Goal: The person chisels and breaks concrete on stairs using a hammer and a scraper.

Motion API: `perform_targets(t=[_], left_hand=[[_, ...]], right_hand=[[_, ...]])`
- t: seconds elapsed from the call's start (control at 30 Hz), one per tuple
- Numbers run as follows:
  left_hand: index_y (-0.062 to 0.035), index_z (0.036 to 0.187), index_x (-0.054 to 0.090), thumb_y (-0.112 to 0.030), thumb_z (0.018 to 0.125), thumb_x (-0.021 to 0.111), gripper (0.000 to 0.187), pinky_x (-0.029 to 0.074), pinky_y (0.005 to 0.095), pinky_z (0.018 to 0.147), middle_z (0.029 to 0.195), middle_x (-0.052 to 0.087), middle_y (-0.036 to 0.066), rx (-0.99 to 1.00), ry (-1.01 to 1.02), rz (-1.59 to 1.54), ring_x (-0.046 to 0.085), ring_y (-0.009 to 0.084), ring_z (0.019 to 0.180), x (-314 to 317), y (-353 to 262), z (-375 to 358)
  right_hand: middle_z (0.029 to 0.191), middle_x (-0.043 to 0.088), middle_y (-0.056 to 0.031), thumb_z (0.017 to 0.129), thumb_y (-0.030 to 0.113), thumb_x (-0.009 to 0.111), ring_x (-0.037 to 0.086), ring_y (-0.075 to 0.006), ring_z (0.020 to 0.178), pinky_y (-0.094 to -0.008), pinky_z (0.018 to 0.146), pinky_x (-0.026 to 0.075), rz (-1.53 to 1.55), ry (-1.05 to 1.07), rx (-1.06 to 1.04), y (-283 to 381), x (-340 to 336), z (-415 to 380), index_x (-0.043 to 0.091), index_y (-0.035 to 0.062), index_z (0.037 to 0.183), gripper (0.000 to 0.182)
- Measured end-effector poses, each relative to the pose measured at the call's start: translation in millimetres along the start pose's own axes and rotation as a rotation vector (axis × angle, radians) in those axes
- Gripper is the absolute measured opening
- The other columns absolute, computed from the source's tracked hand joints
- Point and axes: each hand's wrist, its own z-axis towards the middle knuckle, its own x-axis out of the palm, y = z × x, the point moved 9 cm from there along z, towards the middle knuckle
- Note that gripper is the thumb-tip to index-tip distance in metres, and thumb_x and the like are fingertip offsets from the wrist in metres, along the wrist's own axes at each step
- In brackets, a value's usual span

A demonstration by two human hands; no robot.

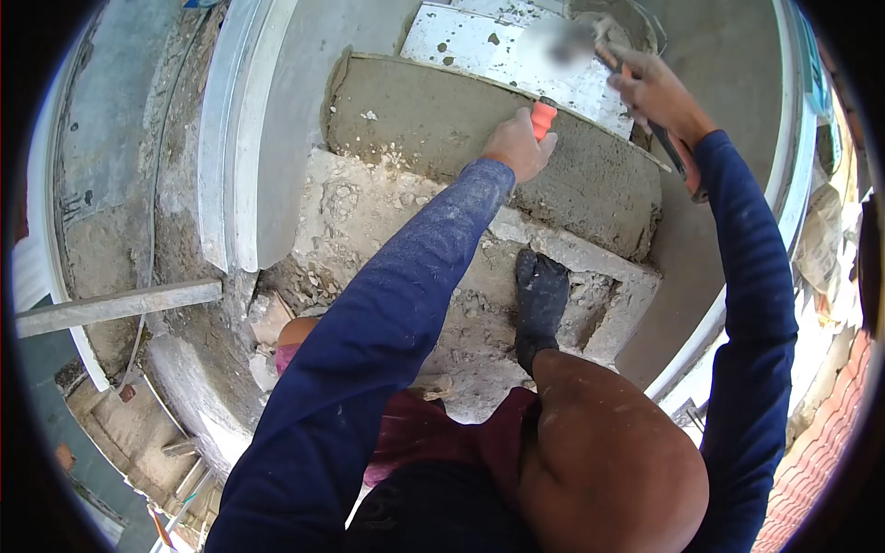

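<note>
My left hand is closed around an orange-red handle with a dark end, over the grey mortar-covered step. What lies beyond the handle's dark end is hard to make out. To the upper right, my right hand grips a long tool with dark and orange parts; its upper end reaches toward a blurred area at the top. Behind the step's edge lies a white board spotted with mortar. A thin straight strip runs along the step's far edge.
My foot in a dark sock stands on the rough lower step. Loose rubble lies beside the mortar. White frames rise at left and right. A wooden bar juts in from the left, above a drop to a lower level.
</note>
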Motion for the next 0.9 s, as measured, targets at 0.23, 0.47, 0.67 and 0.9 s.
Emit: perform_targets(t=[0.23, 0.47, 0.67, 0.9], left_hand=[[0.0004, 0.112, 0.053, -0.035, 0.089, 0.069, 0.045, 0.053, 0.0495, 0.088, 0.104, 0.068, 0.024, 0.014, -0.006, -0.017, 0.067, 0.0417, 0.099, 6, 7, 1], [0.0034, 0.114, 0.054, -0.038, 0.089, 0.067, 0.050, 0.050, 0.0468, 0.091, 0.108, 0.067, 0.025, -0.004, 0.027, -0.024, 0.065, 0.0401, 0.104, 8, 9, 3], [0.0028, 0.114, 0.054, -0.039, 0.088, 0.068, 0.051, 0.051, 0.0458, 0.091, 0.107, 0.067, 0.025, -0.012, 0.054, -0.012, 0.065, 0.0398, 0.104, 9, 4, 0], [-0.0006, 0.110, 0.055, -0.033, 0.089, 0.069, 0.041, 0.053, 0.0463, 0.089, 0.104, 0.069, 0.021, 0.000, 0.035, 0.002, 0.068, 0.0377, 0.100, 4, -3, 2]], right_hand=[[0.065, 0.047, 0.0014, 0.097, 0.012, 0.057, 0.045, -0.0087, 0.047, -0.0252, 0.045, 0.037, 0.074, -0.068, -0.104, 12, -68, 32, 0.053, -0.0040, 0.138, 0.044], [0.068, 0.051, -0.0007, 0.097, 0.012, 0.056, 0.048, -0.0110, 0.047, -0.0285, 0.044, 0.042, -0.064, 0.106, 0.015, -4, 8, -7, 0.049, -0.0049, 0.141, 0.048], [0.069, 0.050, 0.0014, 0.096, 0.010, 0.059, 0.045, -0.0079, 0.047, -0.0257, 0.045, 0.039, -0.076, -0.059, -0.146, 7, -67, 14, 0.050, 0.0020, 0.144, 0.049], [0.069, 0.053, -0.0021, 0.095, 0.007, 0.057, 0.048, -0.0100, 0.050, -0.0271, 0.049, 0.044, -0.090, -0.011, -0.065, 7, -18, -4, 0.052, 0.0012, 0.141, 0.046]])
